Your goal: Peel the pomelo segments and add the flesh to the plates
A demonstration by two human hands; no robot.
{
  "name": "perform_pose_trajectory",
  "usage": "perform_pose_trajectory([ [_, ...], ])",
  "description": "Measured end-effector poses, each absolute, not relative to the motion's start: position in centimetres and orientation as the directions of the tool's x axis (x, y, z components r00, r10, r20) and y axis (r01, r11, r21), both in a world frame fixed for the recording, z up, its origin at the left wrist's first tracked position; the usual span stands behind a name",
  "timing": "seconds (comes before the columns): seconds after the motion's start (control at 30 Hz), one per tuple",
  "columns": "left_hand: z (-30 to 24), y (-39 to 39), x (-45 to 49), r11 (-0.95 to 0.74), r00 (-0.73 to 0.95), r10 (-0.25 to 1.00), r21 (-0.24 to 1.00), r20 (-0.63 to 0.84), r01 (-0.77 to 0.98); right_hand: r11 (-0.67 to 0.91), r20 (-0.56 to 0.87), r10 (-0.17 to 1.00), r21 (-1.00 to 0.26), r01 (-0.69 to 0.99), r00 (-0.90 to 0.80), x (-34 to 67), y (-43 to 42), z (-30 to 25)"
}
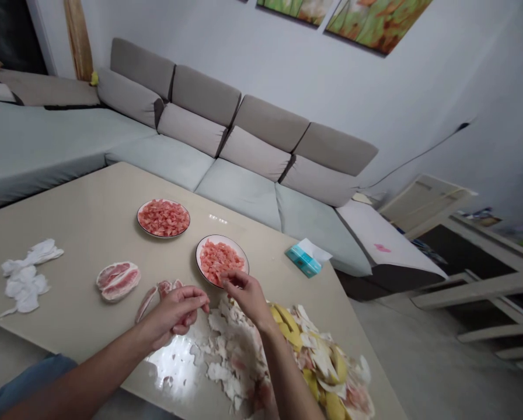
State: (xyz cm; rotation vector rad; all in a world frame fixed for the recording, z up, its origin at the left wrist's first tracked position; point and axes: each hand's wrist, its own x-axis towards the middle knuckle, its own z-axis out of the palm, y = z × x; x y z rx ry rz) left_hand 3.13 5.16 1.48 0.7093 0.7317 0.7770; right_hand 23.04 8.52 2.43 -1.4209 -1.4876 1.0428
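My left hand [176, 315] is above the table with its fingers curled together; whatever is in them is hidden. Behind it, partly covered, lie peeled pomelo segments [146, 303]. My right hand [247, 296] reaches the near edge of a white plate [218, 238], thumb and fingers pinched, and I cannot make out what is between them. Pink pomelo flesh pieces [221, 258] fill that plate. Below both hands spreads a heap of white pith and membrane scraps [230, 344]. A part-peeled pomelo half [118, 281] sits to the left.
A second plate of pomelo flesh [163, 218] stands farther back. Crumpled tissues [27, 283] lie at the left, a blue tissue pack [304, 259] at the right. Yellow peel [288, 326] is piled by my right forearm. A grey sofa [239, 186] runs behind the table [90, 216].
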Motion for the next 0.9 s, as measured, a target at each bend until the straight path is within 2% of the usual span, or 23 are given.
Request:
perform_pose_trajectory([
  [0.1,1.1,5.3,3.0,0.557,0.508,0.795,0.732,-0.332,-0.393,0.091,0.102,0.995,-0.917,0.389,0.009,23.0,8.7,2.9],
  [0.27,0.4,5.5,3.0,0.605,0.506,0.777,0.669,-0.375,-0.432,0.270,0.148,0.948,-0.841,0.469,-0.281,20.8,5.5,4.4],
  [0.33,0.3,5.5,3.0,0.624,0.511,0.765,0.646,-0.391,-0.440,0.323,0.175,0.930,-0.806,0.496,-0.322,19.9,4.6,4.7],
  [0.47,0.1,5.5,3.1,0.655,0.495,0.751,0.581,-0.436,-0.483,0.355,0.231,0.929,-0.777,0.520,-0.288,19.7,5.1,4.4],
  [0.67,-0.5,6.2,2.8,0.685,0.511,0.723,0.384,-0.465,-0.619,0.244,0.231,0.968,-0.781,0.574,-0.098,22.3,9.6,2.6],
  [0.8,-0.6,6.4,2.8,0.631,0.463,0.761,0.352,-0.455,-0.691,0.243,0.289,0.957,-0.761,0.602,-0.021,23.1,10.6,1.7],
  [0.9,-0.4,6.3,2.9,0.586,0.430,0.794,0.348,-0.430,-0.732,0.274,0.285,0.955,-0.760,0.589,-0.077,22.0,8.4,2.1],
])
